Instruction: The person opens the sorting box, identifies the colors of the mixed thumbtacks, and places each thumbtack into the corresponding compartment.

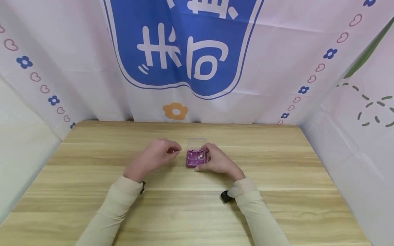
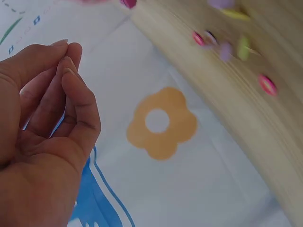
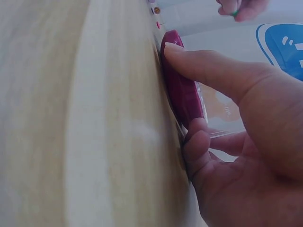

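In the centre of the head frame, the right hand (image 1: 219, 161) grips the side of a small, square magenta plastic box (image 1: 192, 163) with compartments, its clear lid (image 1: 194, 142) open. Pale small pieces (image 1: 201, 155) lie in its upper-right compartment. Just left of it, the left hand (image 1: 155, 155) pinches a tiny green piece (image 3: 234, 13), seen at upper right of the right-wrist frame. Filling the box seems the step in hand; the next move likely calls for lowering this piece precisely into a compartment while the box is steadied.
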`<state>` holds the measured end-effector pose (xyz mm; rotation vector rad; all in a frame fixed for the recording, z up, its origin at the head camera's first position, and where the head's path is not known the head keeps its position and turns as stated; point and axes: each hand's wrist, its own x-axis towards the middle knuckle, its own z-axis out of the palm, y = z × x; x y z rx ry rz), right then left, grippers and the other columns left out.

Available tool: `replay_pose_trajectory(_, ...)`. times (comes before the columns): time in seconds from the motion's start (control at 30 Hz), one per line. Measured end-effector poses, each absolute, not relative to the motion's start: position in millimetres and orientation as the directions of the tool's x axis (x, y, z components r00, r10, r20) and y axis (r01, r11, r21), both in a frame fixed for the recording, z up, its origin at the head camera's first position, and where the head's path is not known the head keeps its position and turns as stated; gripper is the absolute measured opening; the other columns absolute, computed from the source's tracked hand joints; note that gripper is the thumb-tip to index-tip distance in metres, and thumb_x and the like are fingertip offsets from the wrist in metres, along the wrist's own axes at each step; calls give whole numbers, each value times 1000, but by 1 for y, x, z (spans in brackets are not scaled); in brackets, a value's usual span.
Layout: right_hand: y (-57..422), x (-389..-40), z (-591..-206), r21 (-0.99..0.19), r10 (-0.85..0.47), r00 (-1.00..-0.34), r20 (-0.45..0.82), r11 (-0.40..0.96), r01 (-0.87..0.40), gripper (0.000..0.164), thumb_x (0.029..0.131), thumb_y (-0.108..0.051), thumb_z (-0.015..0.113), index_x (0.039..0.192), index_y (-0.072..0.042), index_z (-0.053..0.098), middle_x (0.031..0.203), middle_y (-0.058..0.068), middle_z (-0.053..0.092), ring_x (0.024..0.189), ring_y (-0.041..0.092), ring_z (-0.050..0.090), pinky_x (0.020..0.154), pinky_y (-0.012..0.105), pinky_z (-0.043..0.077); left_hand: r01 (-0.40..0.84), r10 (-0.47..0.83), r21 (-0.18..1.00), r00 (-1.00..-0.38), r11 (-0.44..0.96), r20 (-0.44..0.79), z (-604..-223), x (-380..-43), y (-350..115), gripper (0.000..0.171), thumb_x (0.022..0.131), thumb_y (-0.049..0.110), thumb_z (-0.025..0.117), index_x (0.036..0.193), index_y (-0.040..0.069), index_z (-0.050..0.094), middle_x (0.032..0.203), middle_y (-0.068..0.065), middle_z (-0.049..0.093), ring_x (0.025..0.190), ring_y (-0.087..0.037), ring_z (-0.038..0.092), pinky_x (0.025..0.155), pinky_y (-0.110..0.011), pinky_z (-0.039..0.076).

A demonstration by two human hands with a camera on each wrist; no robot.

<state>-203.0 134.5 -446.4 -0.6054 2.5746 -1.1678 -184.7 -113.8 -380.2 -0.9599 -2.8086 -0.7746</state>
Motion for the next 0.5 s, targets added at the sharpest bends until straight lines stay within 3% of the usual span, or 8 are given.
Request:
replay_pose_trajectory(0.27, 136, -203, -448, -755, -472, -880, -48, 594, -277, 79, 62, -35, 87, 123, -6, 45, 110, 5, 49, 86, 14, 54, 73, 31, 52, 625, 602, 451, -769, 637, 216, -384, -194, -80, 13, 83, 4, 69, 95, 8, 70, 83, -2, 70, 72, -9, 60, 65, -27, 54)
replay_pose_trajectory(0.5, 135, -203, -449, -771, -481, -876, -32, 569, -284, 74, 62, -32, 87, 119, -7, 47, 109, 6, 49, 86, 15, 56, 73, 31, 52, 686, 649, 375, -722, 624, 240, -392, -202, -65, 7, 83, 7, 69, 89, 11, 73, 82, 3, 70, 67, -3, 57, 61, -23, 52)
